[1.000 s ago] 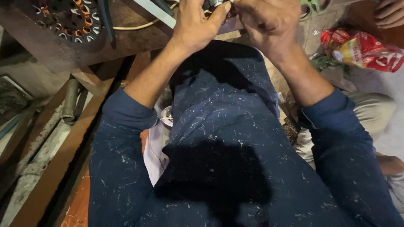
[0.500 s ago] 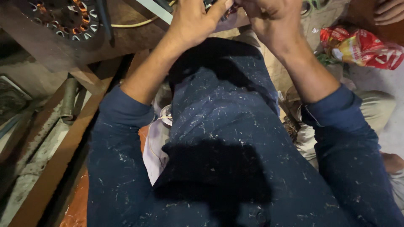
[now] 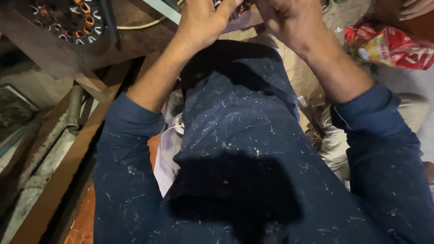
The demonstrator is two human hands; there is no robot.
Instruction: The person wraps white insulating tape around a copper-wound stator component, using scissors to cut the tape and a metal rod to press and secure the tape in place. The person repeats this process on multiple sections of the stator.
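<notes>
Copper-wound part (image 3: 235,8) sits at the top edge, pinched between both my hands.
From the left: a wound stator (image 3: 63,20) on the wooden surface (image 3: 135,43), my left hand (image 3: 203,20), then my right hand (image 3: 289,20), fingers curled on the part; most of it is cropped, so I cannot judge progress.

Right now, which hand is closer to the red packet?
The right hand. It is at the top middle, just left of the red packet at the upper right. The left hand is farther left, beyond the right hand.
</notes>
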